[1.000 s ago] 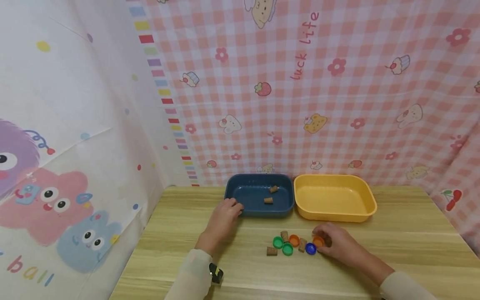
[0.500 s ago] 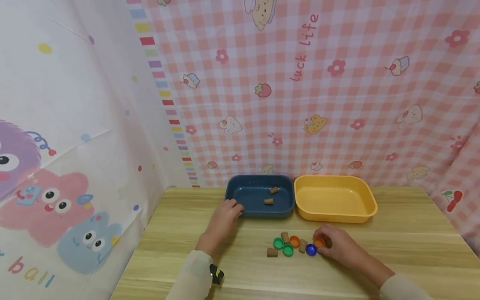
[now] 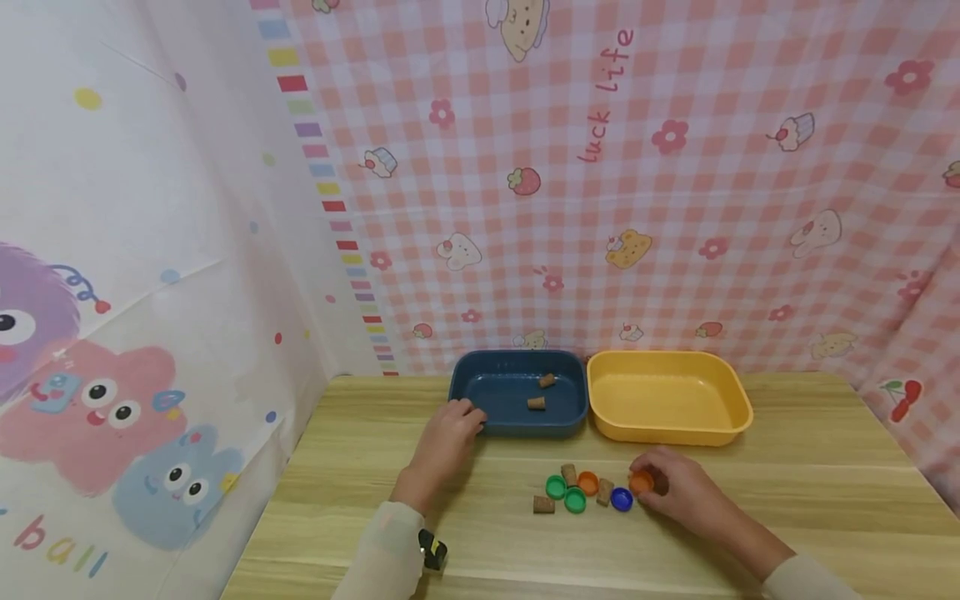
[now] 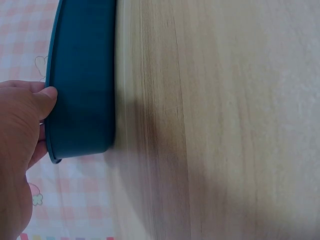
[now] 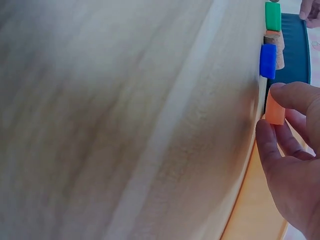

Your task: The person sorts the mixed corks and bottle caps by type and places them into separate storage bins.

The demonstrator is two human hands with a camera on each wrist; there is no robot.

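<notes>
My left hand (image 3: 446, 437) grips the rim of the dark blue tray (image 3: 525, 430) at its front left corner; in the left wrist view the thumb (image 4: 48, 95) lies on the outer wall with fingers behind the rim. With thumb and fingertips my right hand (image 3: 690, 493) pinches an orange bottle cap (image 3: 641, 482), low over the table. Left of it lie a blue bottle cap (image 3: 622, 499), a second orange cap (image 3: 588, 482) and two green caps (image 3: 556, 487). Corks lie among them, one upright-looking (image 3: 569, 475), one beside the blue cap (image 3: 604, 492), one at the left end (image 3: 543, 504).
Two corks (image 3: 536, 403) are inside the blue tray. A yellow tray (image 3: 670, 435) stands right beside it, nothing in it. Both trays are at the table's (image 3: 495, 542) back edge, against a pink checked cloth (image 3: 570, 217). A black device (image 3: 432, 550) shows by the left sleeve.
My right hand has shifted slightly right with the orange cap, opening a small gap from the blue cap. The left hand stays on the blue tray's rim.
</notes>
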